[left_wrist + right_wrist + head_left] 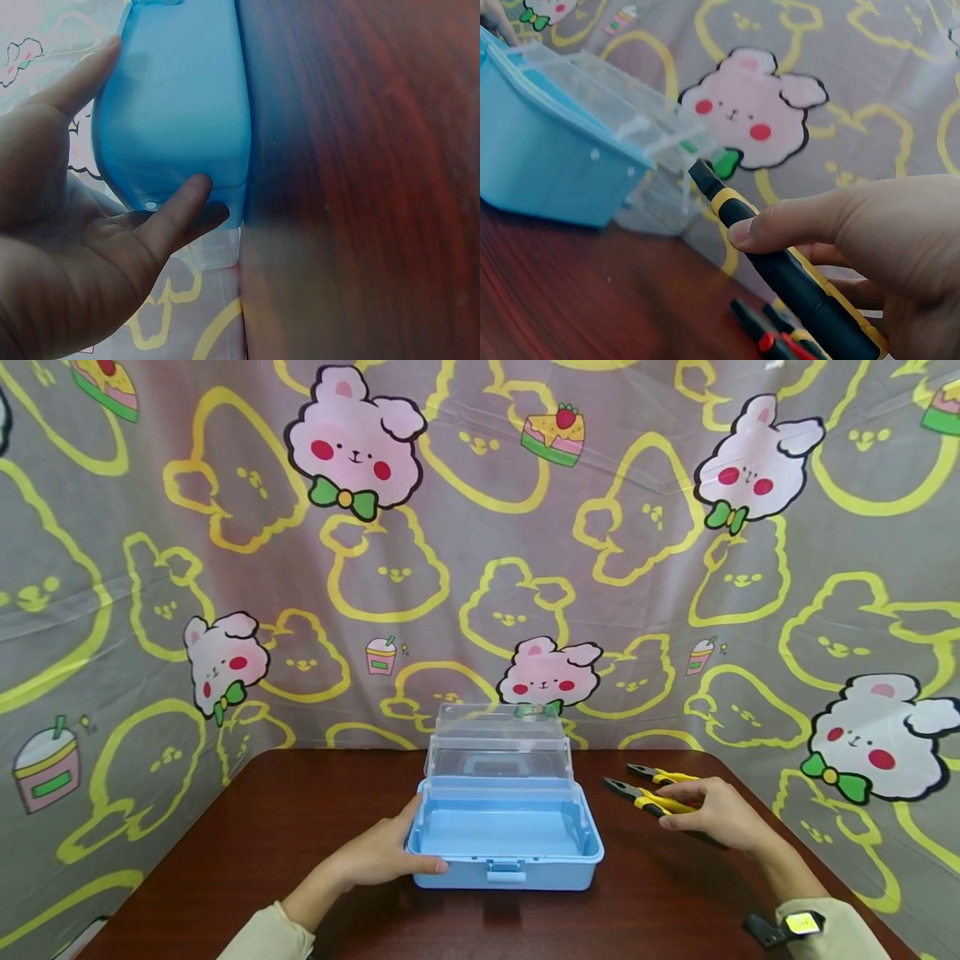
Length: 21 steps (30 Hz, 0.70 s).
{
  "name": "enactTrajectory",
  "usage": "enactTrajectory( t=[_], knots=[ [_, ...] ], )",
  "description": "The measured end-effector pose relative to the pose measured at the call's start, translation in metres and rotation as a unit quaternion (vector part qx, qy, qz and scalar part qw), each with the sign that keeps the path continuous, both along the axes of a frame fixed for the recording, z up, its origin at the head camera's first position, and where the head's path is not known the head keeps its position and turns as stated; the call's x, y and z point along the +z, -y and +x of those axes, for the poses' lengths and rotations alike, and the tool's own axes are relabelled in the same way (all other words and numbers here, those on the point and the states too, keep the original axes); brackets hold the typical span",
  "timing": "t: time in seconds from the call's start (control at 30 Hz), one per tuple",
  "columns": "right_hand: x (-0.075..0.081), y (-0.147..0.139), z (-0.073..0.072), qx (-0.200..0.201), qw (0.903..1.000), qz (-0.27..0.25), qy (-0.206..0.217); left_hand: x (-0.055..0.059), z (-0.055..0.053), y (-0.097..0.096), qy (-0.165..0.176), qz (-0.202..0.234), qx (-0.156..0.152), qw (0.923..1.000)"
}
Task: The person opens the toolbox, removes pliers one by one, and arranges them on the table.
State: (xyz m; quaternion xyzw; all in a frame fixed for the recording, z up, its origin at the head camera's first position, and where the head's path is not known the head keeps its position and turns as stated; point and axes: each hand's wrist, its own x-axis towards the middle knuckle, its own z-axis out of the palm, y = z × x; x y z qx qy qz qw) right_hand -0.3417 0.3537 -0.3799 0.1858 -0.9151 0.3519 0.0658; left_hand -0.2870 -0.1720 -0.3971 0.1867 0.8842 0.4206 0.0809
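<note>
A light blue plastic toolbox (506, 874) stands on the table with its clear lid (498, 752) raised. My left hand (378, 853) holds the box at its left end. In the left wrist view, the thumb lies at the rim and the fingers (180, 210) touch the side wall (180, 97). To the right of the box, my right hand (712, 814) grips yellow-and-black pliers (645, 799), their jaws pointing toward the box. The right wrist view shows these pliers (780, 277) edge-on, the thumb along one handle.
Another pair of yellow-handled pliers (663, 774) is just behind the held one. Black tools with red parts (769, 334) show low in the right wrist view. A patterned curtain (480, 552) surrounds the dark wooden table (300, 793) at the back and sides.
</note>
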Motion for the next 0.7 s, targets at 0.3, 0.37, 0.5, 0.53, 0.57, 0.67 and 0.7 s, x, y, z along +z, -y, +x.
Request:
enactTrajectory(
  t=[0.3, 0.37, 0.5, 0.53, 0.57, 0.67, 0.7],
  knots=[
    [-0.024, -0.014, -0.007, -0.027, 0.9984, -0.016, 0.048, -0.001, 0.000, 0.001, 0.002, -0.005, 0.010, 0.9999],
    [-0.029, -0.016, -0.008, -0.034, 0.9977, -0.014, 0.056, -0.001, 0.000, 0.000, 0.005, -0.005, 0.009, 0.9999],
    [-0.037, -0.019, -0.008, -0.048, 0.9965, -0.001, 0.069, -0.003, 0.002, 0.000, 0.007, -0.008, 0.005, 0.9999],
    [-0.039, -0.020, -0.009, -0.053, 0.9961, 0.002, 0.071, -0.003, 0.002, 0.000, 0.005, -0.008, 0.004, 0.9999],
    [-0.041, -0.021, -0.010, -0.052, 0.9962, 0.005, 0.070, -0.003, 0.002, 0.000, 0.002, -0.007, 0.002, 1.0000],
    [-0.044, -0.022, -0.013, -0.058, 0.9962, 0.016, 0.063, -0.002, 0.001, -0.001, -0.009, -0.001, -0.004, 1.0000],
    [-0.045, -0.023, -0.014, -0.055, 0.9966, 0.023, 0.057, -0.002, 0.001, -0.001, -0.011, 0.001, -0.006, 0.9999]
  ],
)
